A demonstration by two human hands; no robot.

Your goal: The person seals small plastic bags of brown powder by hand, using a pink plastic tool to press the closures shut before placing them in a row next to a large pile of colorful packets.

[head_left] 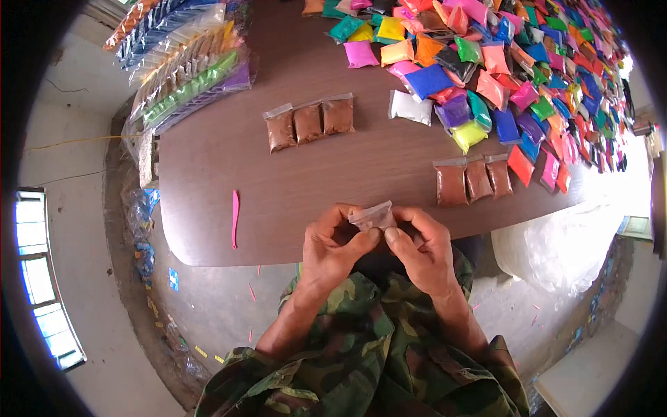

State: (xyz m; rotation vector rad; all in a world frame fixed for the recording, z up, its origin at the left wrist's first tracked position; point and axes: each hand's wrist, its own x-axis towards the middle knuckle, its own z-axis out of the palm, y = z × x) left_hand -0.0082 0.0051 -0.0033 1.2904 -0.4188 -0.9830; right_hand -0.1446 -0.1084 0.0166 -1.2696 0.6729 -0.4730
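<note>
A small clear plastic bag [372, 216] is pinched between both hands at the table's near edge. My left hand [331, 247] grips its left side with thumb and fingers. On the right side, my right hand [424, 251] does the same, and the two thumbs almost meet at its lower part. What the bag contains is mostly hidden by the thumbs. Right of my right hand lie three brown-filled bags [451, 185] in a row. Three more brown bags [308, 124] lie side by side farther up the table. A thin pink plastic tool [235, 219] rests to the left.
Many colourful small packets [493, 73] are heaped across the back right of the brown table [201, 167]. Larger bags of packets [187, 76] are stacked at the back left. A big white translucent plastic bag [556, 243] stands beyond the table's right front edge.
</note>
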